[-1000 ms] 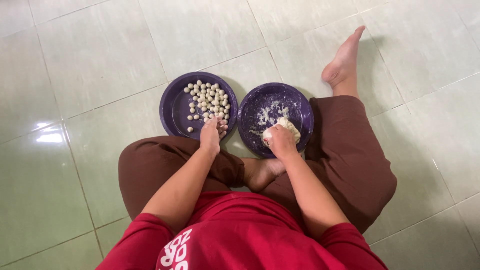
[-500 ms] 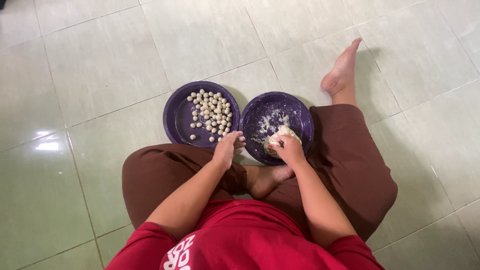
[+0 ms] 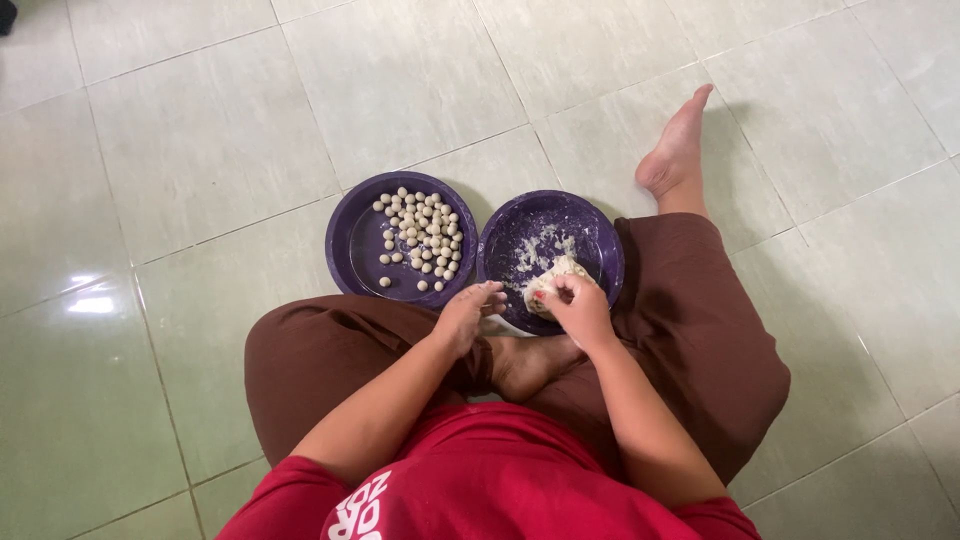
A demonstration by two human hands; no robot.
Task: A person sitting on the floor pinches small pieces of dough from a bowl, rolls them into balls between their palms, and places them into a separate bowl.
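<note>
1. The right hand (image 3: 578, 308) is pinched on a pale dough lump (image 3: 556, 275) in the right purple plate (image 3: 600, 235).
2. The left hand (image 3: 466, 316), fingers loosely curled and holding nothing, hovers just beside it.
3. Small dough balls (image 3: 420, 238) fill the left purple plate (image 3: 352, 245) on the tiled floor (image 3: 200, 150).

A floor (image 3: 250, 120) of pale green glossy tiles with thin grout lines fills the view. Beyond the brown trousers (image 3: 690, 330) a bare foot (image 3: 678, 150) rests on the floor, toes pointing away. Nearer than the trousers is a red shirt (image 3: 480, 480) with white lettering. Left of the trousers, a bright glare (image 3: 90, 300) shines on a tile.
</note>
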